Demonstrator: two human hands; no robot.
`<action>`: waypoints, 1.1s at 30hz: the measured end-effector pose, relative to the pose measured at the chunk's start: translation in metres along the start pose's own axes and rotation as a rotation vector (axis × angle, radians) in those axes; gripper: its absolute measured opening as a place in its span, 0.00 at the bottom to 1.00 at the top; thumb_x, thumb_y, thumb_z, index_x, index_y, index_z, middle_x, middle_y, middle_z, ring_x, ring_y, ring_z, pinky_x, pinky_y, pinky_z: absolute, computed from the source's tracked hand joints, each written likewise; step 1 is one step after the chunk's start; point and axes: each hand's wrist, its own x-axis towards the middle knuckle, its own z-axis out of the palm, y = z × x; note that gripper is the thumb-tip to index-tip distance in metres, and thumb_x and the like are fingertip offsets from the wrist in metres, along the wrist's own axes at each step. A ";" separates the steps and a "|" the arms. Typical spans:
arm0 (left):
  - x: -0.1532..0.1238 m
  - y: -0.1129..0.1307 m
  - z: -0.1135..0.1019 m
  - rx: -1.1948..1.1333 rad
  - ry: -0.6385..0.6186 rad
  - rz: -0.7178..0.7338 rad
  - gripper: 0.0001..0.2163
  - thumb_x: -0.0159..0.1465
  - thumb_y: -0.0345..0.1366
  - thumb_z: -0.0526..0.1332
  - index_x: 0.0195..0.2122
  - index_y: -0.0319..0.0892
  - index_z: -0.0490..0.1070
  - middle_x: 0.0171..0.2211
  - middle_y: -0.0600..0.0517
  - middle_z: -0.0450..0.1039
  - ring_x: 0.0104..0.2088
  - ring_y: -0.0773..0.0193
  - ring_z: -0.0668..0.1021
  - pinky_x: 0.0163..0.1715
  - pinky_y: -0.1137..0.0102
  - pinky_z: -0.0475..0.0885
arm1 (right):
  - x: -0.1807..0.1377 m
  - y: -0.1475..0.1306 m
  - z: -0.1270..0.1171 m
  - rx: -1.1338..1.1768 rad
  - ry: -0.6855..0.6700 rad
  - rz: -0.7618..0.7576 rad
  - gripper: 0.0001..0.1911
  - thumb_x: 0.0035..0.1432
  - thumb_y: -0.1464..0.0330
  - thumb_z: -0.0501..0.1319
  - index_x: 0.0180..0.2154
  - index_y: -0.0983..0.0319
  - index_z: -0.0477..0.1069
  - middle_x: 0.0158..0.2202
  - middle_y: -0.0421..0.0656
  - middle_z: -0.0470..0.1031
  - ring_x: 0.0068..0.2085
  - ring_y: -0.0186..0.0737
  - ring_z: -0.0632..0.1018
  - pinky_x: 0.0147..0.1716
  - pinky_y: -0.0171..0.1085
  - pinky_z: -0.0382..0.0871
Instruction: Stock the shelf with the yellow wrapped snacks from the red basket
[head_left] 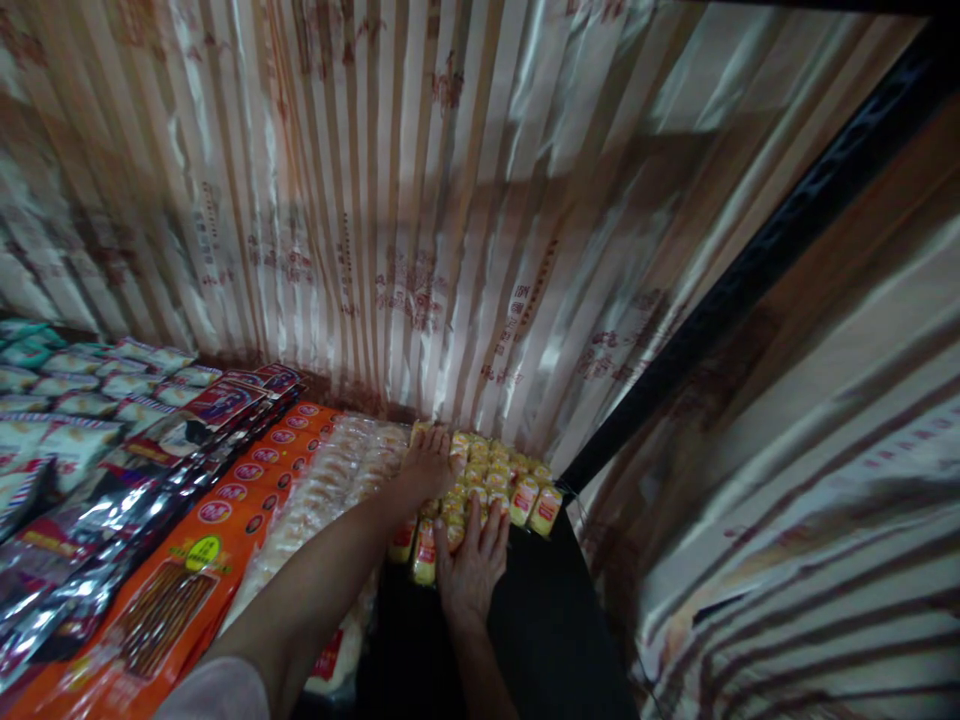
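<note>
My left hand (431, 462) reaches far in and lies on the back rows of small yellow snack packets (517, 480), which are stacked on a dark shelf (547, 620); its fingers rest flat over the packets. My right hand (474, 565) lies closer to me with fingers spread, palm down on the front packets of the same batch. Neither hand visibly grips a packet.
Left of the yellow packets lie clear bags of pale snacks (337, 480), a row of orange packets (225, 520), dark foil packets (127, 480) and white-blue bags (82, 390). A striped shiny sheet (420, 220) covers the back wall. A black shelf post (750, 280) runs diagonally at right.
</note>
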 end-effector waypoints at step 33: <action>0.002 0.053 -0.021 -0.046 -0.101 0.185 0.26 0.67 0.44 0.36 0.61 0.35 0.51 0.64 0.45 0.47 0.64 0.59 0.49 0.62 0.57 0.43 | -0.004 0.002 0.000 -0.055 -0.067 0.033 0.34 0.57 0.49 0.46 0.54 0.67 0.61 0.62 0.58 0.51 0.63 0.55 0.48 0.52 0.55 0.54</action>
